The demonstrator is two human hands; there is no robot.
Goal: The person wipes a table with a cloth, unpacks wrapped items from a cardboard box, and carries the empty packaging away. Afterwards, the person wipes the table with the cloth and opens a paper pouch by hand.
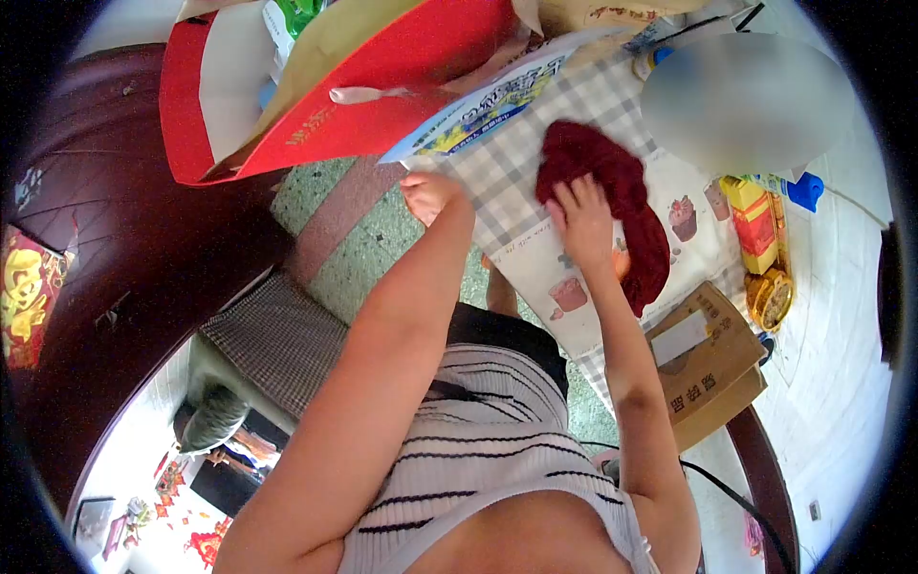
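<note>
Fingers of right hand [582, 225] spread on 1 dark-red cloth [650, 253] atop counter [507, 199]; left hand [435, 195] curled near edge, grip cannot be told.

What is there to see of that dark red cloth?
The dark red cloth looks soft and plain. It lies crumpled in a long, bent heap, wider at its far end, on a grey-and-white checked tablecloth printed with cupcakes. The bare right hand rests on its left side, fingers spread.
</note>
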